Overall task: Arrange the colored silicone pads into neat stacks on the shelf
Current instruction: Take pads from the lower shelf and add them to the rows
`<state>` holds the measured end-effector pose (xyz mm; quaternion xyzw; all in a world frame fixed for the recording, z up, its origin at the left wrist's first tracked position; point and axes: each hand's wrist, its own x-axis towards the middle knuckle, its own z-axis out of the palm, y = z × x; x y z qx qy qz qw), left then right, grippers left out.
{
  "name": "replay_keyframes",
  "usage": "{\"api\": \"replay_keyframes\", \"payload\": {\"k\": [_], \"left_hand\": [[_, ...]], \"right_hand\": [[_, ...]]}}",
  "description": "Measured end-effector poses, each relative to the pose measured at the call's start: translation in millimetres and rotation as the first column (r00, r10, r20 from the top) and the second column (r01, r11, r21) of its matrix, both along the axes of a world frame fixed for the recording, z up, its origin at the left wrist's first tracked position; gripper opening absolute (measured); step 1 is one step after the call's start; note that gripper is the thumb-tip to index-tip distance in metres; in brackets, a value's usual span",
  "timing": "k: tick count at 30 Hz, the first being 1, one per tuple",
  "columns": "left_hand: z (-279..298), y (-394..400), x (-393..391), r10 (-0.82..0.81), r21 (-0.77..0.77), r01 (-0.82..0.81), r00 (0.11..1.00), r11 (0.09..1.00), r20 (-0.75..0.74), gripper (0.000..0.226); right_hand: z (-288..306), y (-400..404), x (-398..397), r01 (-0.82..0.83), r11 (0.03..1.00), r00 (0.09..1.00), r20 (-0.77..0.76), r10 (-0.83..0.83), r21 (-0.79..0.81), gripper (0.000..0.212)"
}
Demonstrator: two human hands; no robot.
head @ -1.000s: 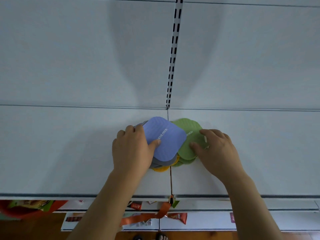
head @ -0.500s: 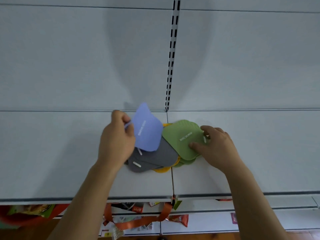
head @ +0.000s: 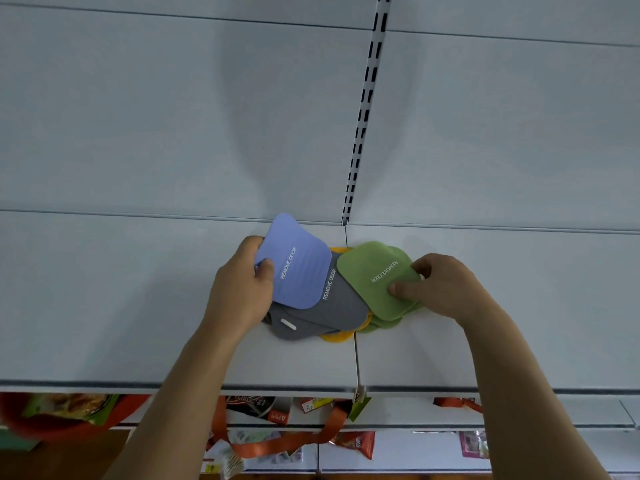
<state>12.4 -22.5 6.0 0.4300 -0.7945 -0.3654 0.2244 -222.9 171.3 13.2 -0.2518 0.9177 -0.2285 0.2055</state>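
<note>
Fingers [head: 265, 268] of my left hand [head: 239, 292] are pinched on the near-left corner of the blue pad [head: 294, 261], thumb on top and the rest curled behind, so its far edge tilts up off the heap; I hold it there, I think, to peel it away from the grey pads [head: 332, 306] beneath without dragging them. My right hand [head: 446, 289] has its fingers closed on the right edge of the top green pad [head: 374, 278], thumb pressed flat on its face, which pins the green pads under it while I square them.

Taking the grey pads as the mark: the blue pad overlaps their left and far side, the green pads overlap their right side, and a yellow pad [head: 337, 337] peeps out from beneath at the near edge and again at the far side. The whole heap lies across the seam [head: 356, 355] between two panels of the white shelf [head: 104, 306].

Left of the grey pads the shelf is bare a long way; right of the green pads likewise. The back wall [head: 173, 116] stands just behind the heap, and the shelf's front lip [head: 104, 386] is well nearer me, so I judge sideways the easy way to start separate stacks.
</note>
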Motion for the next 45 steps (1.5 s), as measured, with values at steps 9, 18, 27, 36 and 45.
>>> {"api": "replay_keyframes", "payload": {"k": [9, 18, 27, 36, 45], "left_hand": [[11, -6, 12, -0.071, 0.108, 0.079, 0.995, 0.991, -0.074, 0.016], [6, 14, 2, -0.122, 0.092, 0.133, 0.986, 0.987, -0.114, 0.015], [12, 90, -41, -0.275, 0.155, 0.33, 0.915, 0.931, -0.296, 0.018], [9, 243, -109, -0.482, 0.132, 0.546, 0.811, 0.827, -0.333, 0.021], [6, 428, -170, -0.657, 0.158, 0.73, 0.672, 0.665, -0.34, 0.021]], "right_hand": [[15, 4, 30, 0.078, 0.961, 0.997, 0.011, -0.078, -0.267, 0.03], [21, 41, 64, 0.157, 0.956, 0.987, 0.003, -0.161, -0.247, 0.016], [20, 140, 98, 0.482, 0.688, 0.851, 0.103, -0.515, -0.543, 0.035], [17, 302, 111, 0.609, 0.406, 0.668, 0.164, -0.726, -0.681, 0.028], [-3, 476, 106, 0.723, 0.236, 0.466, 0.206, -0.86, -0.649, 0.025]]}}
